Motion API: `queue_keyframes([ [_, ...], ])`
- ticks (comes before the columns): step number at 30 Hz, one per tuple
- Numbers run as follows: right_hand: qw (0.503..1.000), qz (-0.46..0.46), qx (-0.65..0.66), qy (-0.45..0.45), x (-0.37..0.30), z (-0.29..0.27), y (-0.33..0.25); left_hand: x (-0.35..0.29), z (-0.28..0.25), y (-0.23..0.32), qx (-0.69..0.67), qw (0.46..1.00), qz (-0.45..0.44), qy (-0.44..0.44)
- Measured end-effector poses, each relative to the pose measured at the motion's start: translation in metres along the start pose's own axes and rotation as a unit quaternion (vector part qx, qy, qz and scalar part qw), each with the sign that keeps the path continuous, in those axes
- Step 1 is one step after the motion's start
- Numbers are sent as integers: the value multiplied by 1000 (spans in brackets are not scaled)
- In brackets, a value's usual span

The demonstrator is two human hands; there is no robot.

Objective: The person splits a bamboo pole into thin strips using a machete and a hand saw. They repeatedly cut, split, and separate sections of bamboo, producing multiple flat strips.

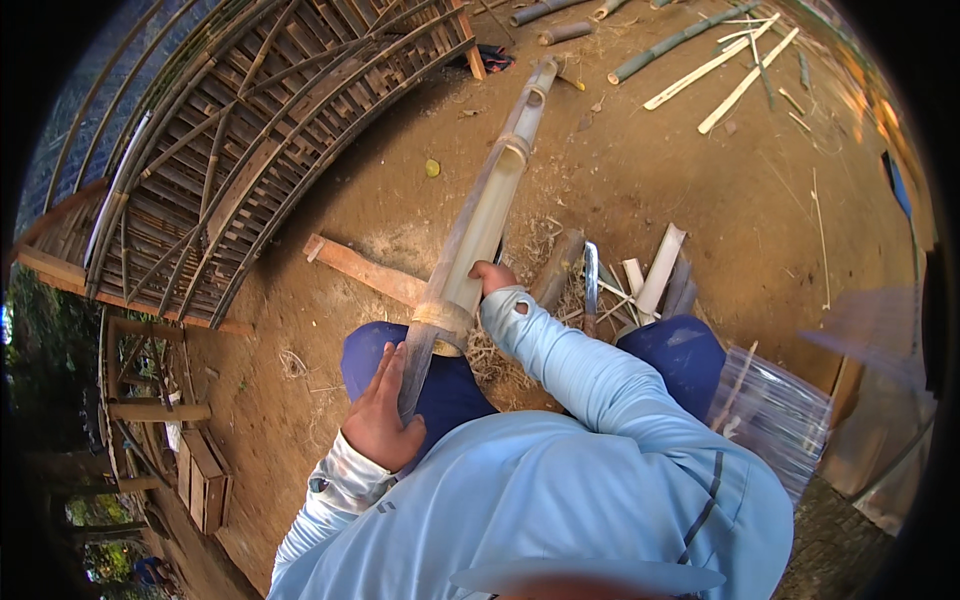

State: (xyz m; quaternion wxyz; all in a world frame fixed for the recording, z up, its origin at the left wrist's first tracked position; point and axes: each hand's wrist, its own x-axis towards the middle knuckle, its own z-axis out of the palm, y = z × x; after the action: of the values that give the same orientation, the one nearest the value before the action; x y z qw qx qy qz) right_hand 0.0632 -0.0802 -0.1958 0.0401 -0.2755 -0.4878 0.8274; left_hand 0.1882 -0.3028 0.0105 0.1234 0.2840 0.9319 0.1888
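Note:
A long split bamboo pole [482, 215], hollow side up with pale inner walls and node rings, slants from my lap to the far ground. My left hand [378, 420] lies along its near left side, fingers stretched flat and thumb apart. Farther up, my right hand [492, 278] is closed at the pole's right edge, thumb over the rim and the other fingers mostly hidden. Just beyond that hand shows a narrow dark edge [500, 247], too small to name. A reddish wooden board [365, 268] passes under the pole.
A long blade [591, 283] stands right of my right forearm, among bamboo offcuts [662, 265] and shavings. Bamboo strips [712, 75] and poles [670, 48] lie far right. A slatted bamboo structure [250, 150] fills the far left; a wooden crate [203, 482] stands nearer left.

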Motion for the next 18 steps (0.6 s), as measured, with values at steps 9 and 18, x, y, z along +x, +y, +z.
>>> queue_keyframes([
  [9, 989, -122, -77, 32, -7, 9, -15, -16, -2, -16, -68, 997, 31, 30],
  [18, 959, -277, -43, -26, -28, 9, -111, -10, 16, -29, -248, 967, -5, 58],
])
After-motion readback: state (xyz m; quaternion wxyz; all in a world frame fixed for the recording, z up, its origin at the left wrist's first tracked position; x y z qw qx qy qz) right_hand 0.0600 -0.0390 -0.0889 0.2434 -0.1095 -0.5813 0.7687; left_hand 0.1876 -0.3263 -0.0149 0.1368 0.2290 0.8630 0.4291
